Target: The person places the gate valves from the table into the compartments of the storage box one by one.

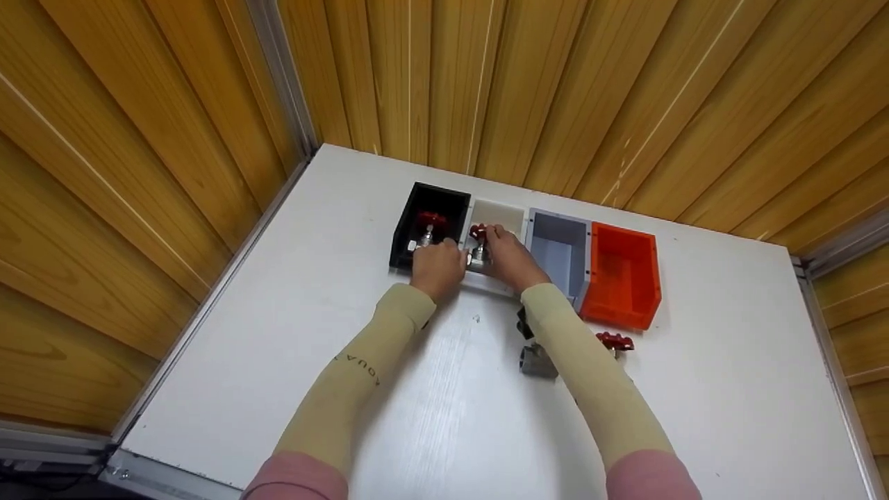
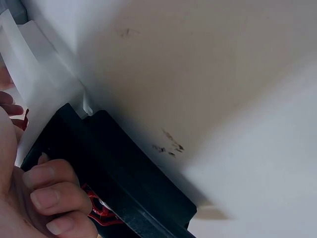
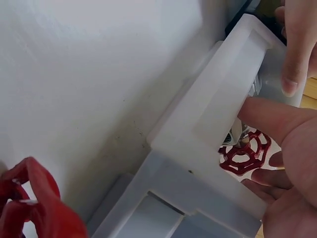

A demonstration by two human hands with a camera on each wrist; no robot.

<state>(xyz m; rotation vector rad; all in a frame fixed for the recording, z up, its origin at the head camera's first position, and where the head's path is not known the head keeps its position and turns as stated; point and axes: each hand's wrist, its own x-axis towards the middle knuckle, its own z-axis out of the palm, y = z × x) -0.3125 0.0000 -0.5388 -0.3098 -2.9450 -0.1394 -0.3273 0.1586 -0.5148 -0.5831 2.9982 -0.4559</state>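
My left hand [image 1: 439, 267] is at the front of the black bin [image 1: 405, 243], beside the wall shared with the white bin [image 1: 505, 212]. Its fingers [image 2: 49, 196] curl over the black bin in the left wrist view; whether they grip anything is hidden. The thumb reaches down by the white bin's wall in the right wrist view. My right hand [image 1: 512, 257] reaches into the white bin and holds a metal valve with a red handwheel [image 3: 244, 153], thumb on the near side and fingers beyond. Another valve with a red handwheel [image 1: 432, 219] stands inside the black bin.
To the right of the white bin stand a grey bin [image 1: 555, 253] and an orange bin [image 1: 620, 274], joined in one row. Nearer, a grey metal valve [image 1: 538, 361] and a red-wheeled valve [image 1: 615, 341] lie partly behind the right forearm. Wood-patterned walls [image 1: 555, 90] enclose the white table [image 1: 278, 298].
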